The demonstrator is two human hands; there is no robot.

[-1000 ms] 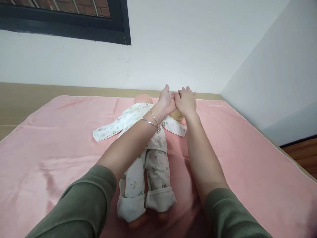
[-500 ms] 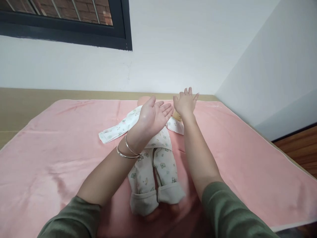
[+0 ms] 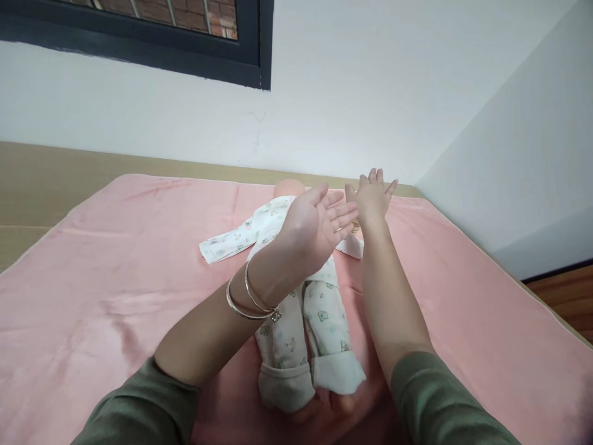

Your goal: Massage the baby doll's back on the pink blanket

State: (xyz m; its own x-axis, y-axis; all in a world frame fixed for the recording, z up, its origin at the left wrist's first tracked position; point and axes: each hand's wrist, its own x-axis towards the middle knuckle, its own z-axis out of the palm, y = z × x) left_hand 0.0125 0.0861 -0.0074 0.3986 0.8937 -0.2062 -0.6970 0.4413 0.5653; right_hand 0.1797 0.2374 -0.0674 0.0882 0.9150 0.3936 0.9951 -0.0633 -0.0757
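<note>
A baby doll in a white printed top and matching trousers with turned-up cuffs lies on a pink sheet. Its bare head shows at the far end, and its feet stick out towards me. Over the doll's chest, my left hand is open, palm up and fingers stretched. Bracelets circle that wrist. My right hand, also open with spread fingers, is beyond the doll's right-hand sleeve. A small yellowish thing with dark marks shows between my hands, mostly hidden.
The sheet covers most of a wooden surface, whose bare edge runs along a white wall. A dark-framed window is at the upper left. Brown wood panelling shows at the right.
The view has shifted, so the doll and sheet sit further right in the picture. My left hand covers more of the doll's chest. Both hands remain open.
</note>
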